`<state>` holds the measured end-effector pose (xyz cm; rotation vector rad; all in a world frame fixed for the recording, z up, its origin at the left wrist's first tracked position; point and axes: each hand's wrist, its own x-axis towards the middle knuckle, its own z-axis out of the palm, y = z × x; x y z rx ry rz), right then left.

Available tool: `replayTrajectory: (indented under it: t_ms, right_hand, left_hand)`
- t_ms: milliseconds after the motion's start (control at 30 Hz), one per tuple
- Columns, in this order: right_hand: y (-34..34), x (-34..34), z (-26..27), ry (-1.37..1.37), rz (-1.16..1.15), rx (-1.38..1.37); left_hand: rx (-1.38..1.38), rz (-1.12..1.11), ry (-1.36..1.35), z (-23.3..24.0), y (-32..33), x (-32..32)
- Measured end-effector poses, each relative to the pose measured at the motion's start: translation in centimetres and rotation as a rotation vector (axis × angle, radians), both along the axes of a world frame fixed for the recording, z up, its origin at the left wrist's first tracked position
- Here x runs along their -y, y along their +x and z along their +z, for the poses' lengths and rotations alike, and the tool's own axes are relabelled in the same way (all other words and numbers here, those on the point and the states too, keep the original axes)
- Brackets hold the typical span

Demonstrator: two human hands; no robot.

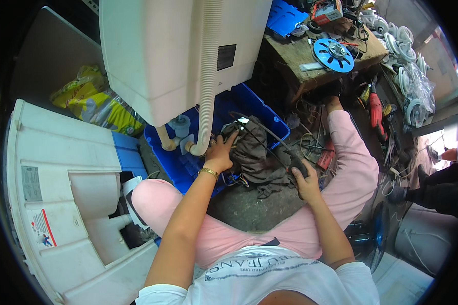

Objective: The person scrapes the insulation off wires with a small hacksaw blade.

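My right hand [306, 180] is closed around the dark handle [298, 171] of a tool with a long thin shaft. That shaft runs up and left to a bright metallic spot [243, 120] by a dark crumpled cloth [248, 152]. My left hand [220, 154] rests at the cloth's left side, index finger extended towards the bright spot; whether its fingers grip anything cannot be told. A blue plastic tub [156, 152] surrounds the cloth's far side. Coloured wires [244, 180] show below the cloth. A ribbed hose [210, 76] comes down beside my left hand from a white appliance housing [156, 57].
A wooden bench [294, 72] holds a blue slotted disc [333, 55] and parts. A red power tool [376, 110] and loose tools lie at right. White plastic panels [61, 160] stand at left, near a yellow-green bag [95, 106]. Another person's legs [435, 194] show at far right.
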<state>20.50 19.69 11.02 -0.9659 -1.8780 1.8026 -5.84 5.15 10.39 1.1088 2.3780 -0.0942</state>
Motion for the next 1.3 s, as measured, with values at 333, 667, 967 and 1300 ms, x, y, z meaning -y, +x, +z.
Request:
replayTrajectory:
  t_ms: [333,667,967,1300]
  right_hand:
    - [-0.6,0.7,-1.2,-0.277,-0.130,-0.011]
    - [-1.5,2.5,2.1,-0.864,-0.378,-0.263]
    - [-2.0,4.5,1.2,-1.032,-0.370,-0.277]
    - [-2.0,5.5,1.2,-1.115,-0.370,-0.326]
  left_hand:
    - [-0.014,0.000,0.010,-0.9,-0.3,-0.1]
    - [-0.028,0.054,-0.034,-1.2,0.0,-0.5]
    - [-0.012,0.061,-0.073,-0.5,0.3,-0.8]
    - [-0.034,0.036,-0.035,-0.9,0.1,-0.4]
